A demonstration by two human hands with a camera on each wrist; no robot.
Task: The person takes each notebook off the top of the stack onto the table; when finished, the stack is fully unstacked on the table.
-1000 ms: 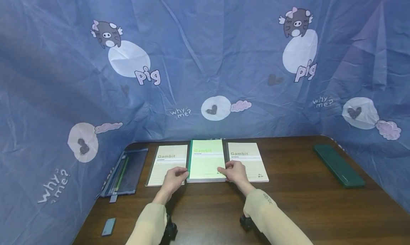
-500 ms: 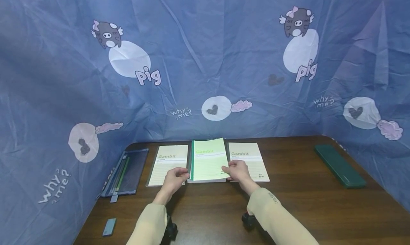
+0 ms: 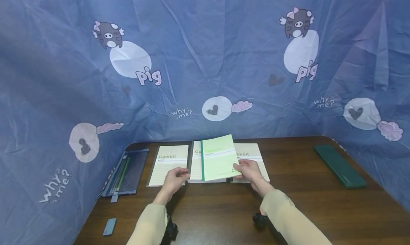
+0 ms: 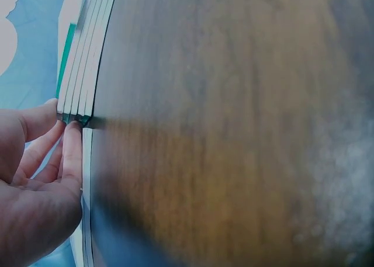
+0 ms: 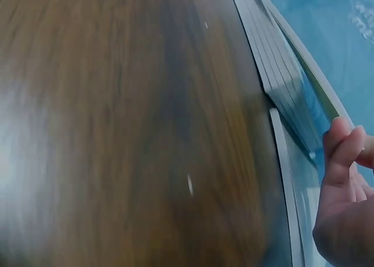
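Observation:
My right hand (image 3: 251, 172) pinches the lower right corner of a pale green notebook with a green spine (image 3: 220, 160). In the right wrist view the notebook (image 5: 318, 77) slants up away from the stack, its near edge between thumb and fingers. Beneath it lies a stack of notebooks (image 3: 196, 163), partly covered, with a dark spine showing at left. My left hand (image 3: 174, 181) holds the stack's near left corner. Close up in the left wrist view, thumb and fingertips of that hand (image 4: 44, 173) meet at the corner of the layered notebooks (image 4: 87, 51).
Cream notebooks lie at left (image 3: 169, 166) and right (image 3: 261, 163) of the stack, the right one partly covered. A mesh zip pouch (image 3: 132, 172) and a small blue box (image 3: 109, 227) sit at left. A dark green case (image 3: 339, 166) lies far right. Blue cloth (image 3: 205, 70) encloses the table.
My right hand has lifted the green-spined notebook off the stack and carried it right, tilting it and exposing the cream notebook underneath. The left hand stays at the stack's corner.

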